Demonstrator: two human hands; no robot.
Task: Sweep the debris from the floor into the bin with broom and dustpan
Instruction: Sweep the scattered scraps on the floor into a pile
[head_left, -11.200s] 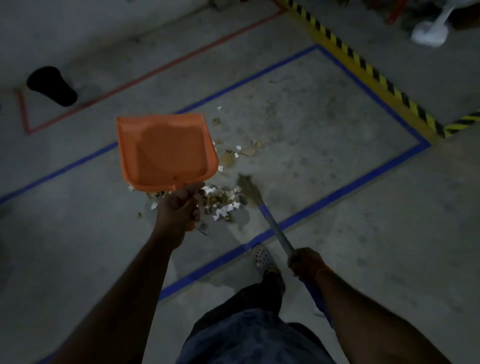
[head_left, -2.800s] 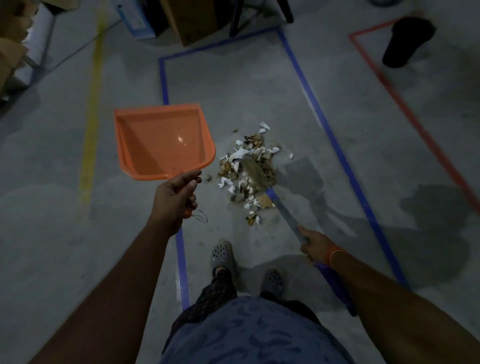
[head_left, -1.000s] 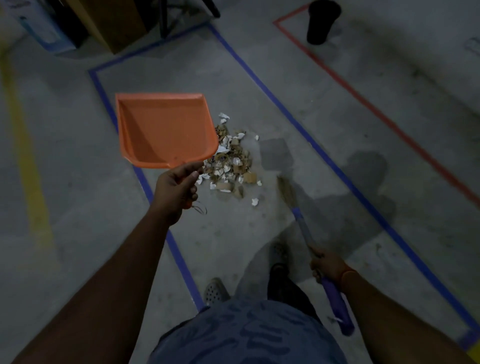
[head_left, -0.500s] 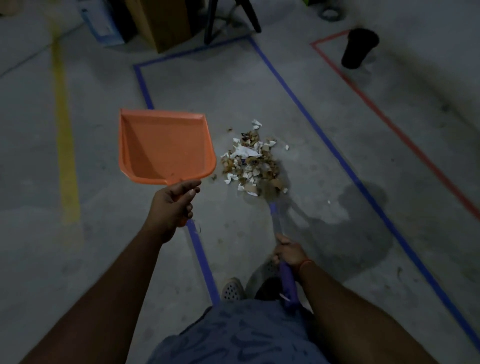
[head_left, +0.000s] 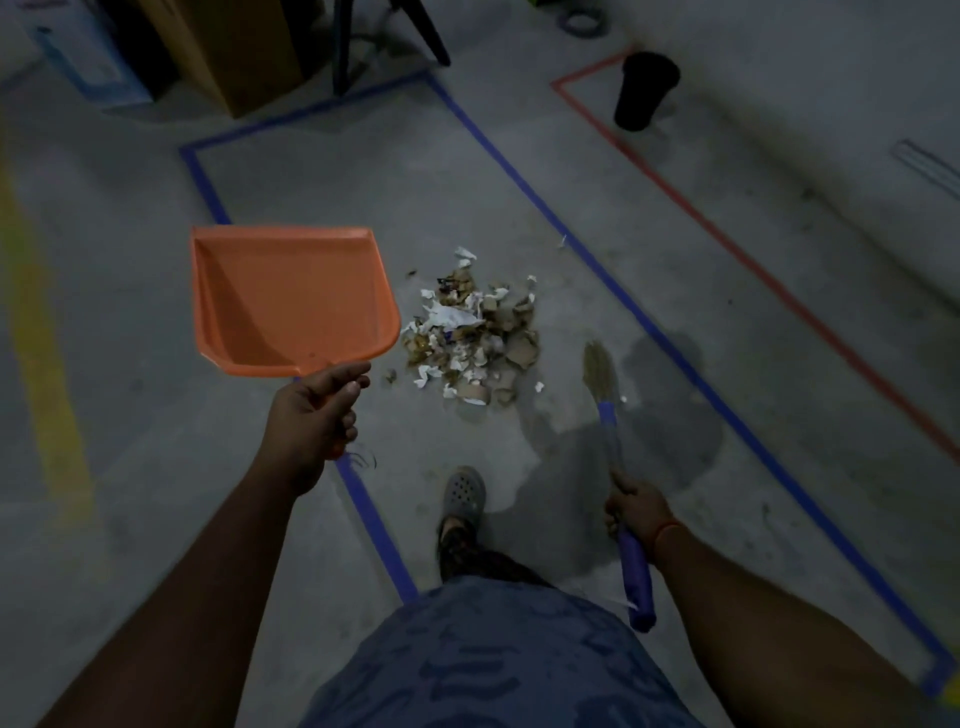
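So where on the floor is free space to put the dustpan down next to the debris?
Bare concrete lies between the debris pile and the left blue tape line, under the raised dustpan. Beyond the pile is bare too. The right side is crowded by the broom.

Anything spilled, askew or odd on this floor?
A few white scraps lie apart from the debris pile, near the broom. The dustpan is held empty, off the floor.

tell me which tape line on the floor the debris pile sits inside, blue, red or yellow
The blue tape line: its rectangle surrounds the debris pile. The red tape line boxes the black bin off to the right, and the yellow line runs far left.
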